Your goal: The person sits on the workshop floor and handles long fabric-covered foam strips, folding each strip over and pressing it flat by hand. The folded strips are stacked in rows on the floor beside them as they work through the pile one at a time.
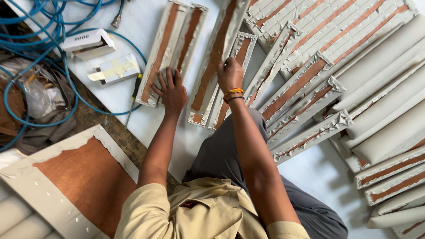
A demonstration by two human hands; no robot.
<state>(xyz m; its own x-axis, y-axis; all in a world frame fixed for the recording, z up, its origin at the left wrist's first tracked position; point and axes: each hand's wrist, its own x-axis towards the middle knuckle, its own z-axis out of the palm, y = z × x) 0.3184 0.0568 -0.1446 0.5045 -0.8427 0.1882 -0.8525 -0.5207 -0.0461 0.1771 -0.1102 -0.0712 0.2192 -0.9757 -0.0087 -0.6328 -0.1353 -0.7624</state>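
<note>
My left hand [170, 90] lies flat, fingers spread, on the near end of a long narrow upholstered slat [170, 48], grey-white fabric stapled over a brown board. My right hand [229, 73], with thread bands at the wrist, is closed on the edge of a neighbouring slat [217, 57] that lies on the white sheet [133, 26]. Several more such slats [301, 84] fan out to the right of that hand.
A blue hose [48, 66] coils at the left beside two small white boxes [88, 43] and a screwdriver [134, 95]. A wide fabric-covered board [84, 177] lies at lower left. Padded finished slats [385, 110] are stacked on the right.
</note>
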